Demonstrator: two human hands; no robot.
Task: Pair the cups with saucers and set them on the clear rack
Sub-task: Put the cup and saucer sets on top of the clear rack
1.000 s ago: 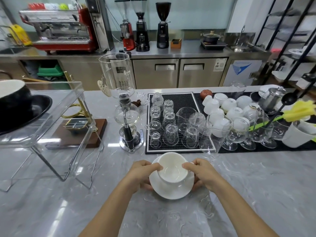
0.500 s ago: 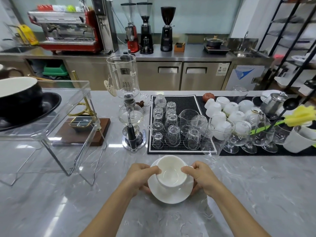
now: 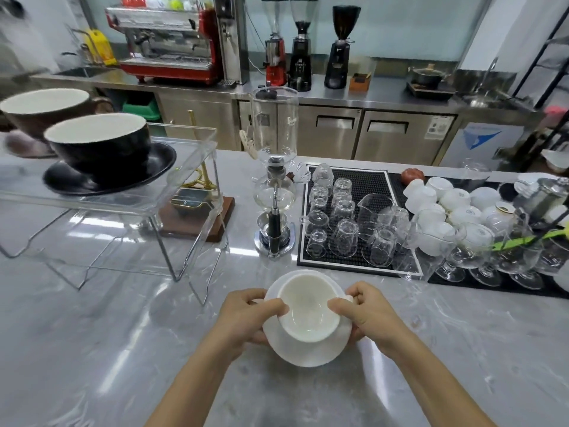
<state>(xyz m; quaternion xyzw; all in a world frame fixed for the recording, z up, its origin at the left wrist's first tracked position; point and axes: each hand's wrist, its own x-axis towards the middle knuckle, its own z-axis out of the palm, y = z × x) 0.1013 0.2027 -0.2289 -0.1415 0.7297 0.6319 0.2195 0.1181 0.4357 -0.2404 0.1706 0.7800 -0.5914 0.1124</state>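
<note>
While both hands work the same load, the white cup (image 3: 308, 312) sits upright on the white saucer (image 3: 311, 349), at 6 o'clock in the head view, just above the grey marble counter (image 3: 123, 349).

Left hand (image 3: 246, 318): thumb curled over the cup rim at its 9 o'clock side, fingers wrapped under the saucer edge. Gripping cup and saucer together.

Right hand (image 3: 372, 315): thumb on the rim at the cup's 3 o'clock side, fingers curled under the saucer. The cup handle pokes out by the knuckles. Same grip, mirrored.

Can't tell whether the saucer touches the counter or is lifted off it.

Clear rack (image 3: 172, 192) at 10 o'clock, well apart from the hands, standing on thin wire legs. On its top: black cup (image 3: 101, 146) on a black saucer (image 3: 154, 167). Behind that, at the left edge, a brown cup (image 3: 40, 109), blurred.

At 12 o'clock: glass siphon brewer (image 3: 274, 180). At 1 o'clock: black bar mat (image 3: 366, 180) with upturned clear glasses (image 3: 343, 238). At 2 o'clock: cluster of upturned white cups (image 3: 455, 200), stemmed glasses in front of them.

Back counter, 11 to 12 o'clock: red espresso machine (image 3: 166, 41), three grinders (image 3: 300, 50) beside it.
</note>
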